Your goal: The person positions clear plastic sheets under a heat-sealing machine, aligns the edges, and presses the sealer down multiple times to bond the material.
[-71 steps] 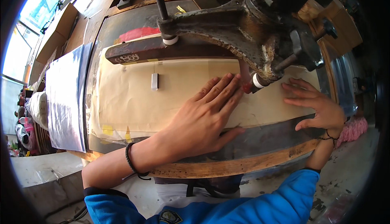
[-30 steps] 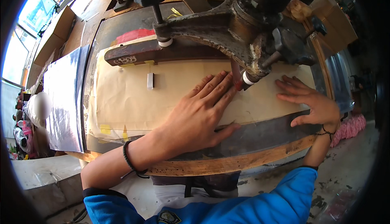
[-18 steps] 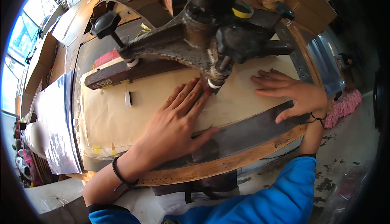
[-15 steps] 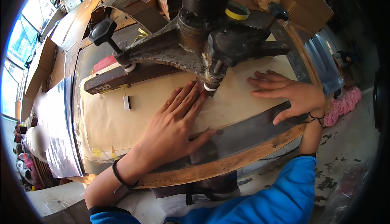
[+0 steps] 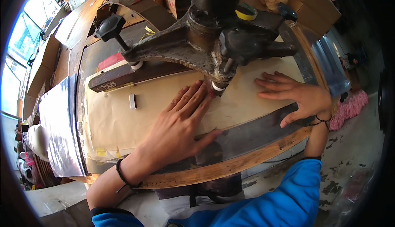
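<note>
On a worn wooden table (image 5: 247,163), both hands (image 5: 181,124) flatten smooth tan paper (image 5: 164,103).

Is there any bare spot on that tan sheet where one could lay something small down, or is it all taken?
Bare tan sheet lies between the small white block and the left hand, and below that block down to the yellow tape. It is crowded where the machine head comes down between the left hand and the right hand.
</note>
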### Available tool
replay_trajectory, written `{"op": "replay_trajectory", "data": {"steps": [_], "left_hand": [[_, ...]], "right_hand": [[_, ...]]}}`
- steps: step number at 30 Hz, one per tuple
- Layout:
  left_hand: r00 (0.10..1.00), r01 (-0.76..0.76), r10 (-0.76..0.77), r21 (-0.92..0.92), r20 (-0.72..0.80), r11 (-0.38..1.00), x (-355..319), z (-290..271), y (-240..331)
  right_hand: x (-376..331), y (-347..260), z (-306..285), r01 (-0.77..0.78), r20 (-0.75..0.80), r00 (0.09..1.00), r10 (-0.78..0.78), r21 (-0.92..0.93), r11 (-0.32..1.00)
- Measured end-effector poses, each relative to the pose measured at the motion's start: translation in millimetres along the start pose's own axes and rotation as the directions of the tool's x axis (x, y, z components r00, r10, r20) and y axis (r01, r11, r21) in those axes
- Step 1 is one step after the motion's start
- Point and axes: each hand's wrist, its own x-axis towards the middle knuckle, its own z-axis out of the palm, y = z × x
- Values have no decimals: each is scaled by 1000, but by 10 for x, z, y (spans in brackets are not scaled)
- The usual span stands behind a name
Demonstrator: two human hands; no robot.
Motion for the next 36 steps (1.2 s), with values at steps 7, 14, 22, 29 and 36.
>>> {"op": "replay_trajectory", "data": {"steps": [7, 14, 22, 29, 36], "left_hand": [[1000, -10, 10, 14, -6, 1000, -23, 1, -12], [1000, 0, 0, -6, -21, 1000, -30, 39, -13], [999, 13, -13, 3, -32, 1000, -22, 59, -1], [1000, 4, -4, -5, -30, 1000, -2, 40, 6], [1000, 5, -5, 5, -30, 1000, 1, 45, 14]], "right_hand": [[-5, -7, 15, -28, 7, 1000, 28, -6, 1000], [19, -44, -44, -53, 51, 997, 52, 17, 998], [-8, 10, -4, -41, 33, 999, 39, 36, 999], [-5, -32, -19, -51, 28, 998, 49, 46, 998], [-4, -7, 9, -45, 6, 999, 45, 67, 997]]}}
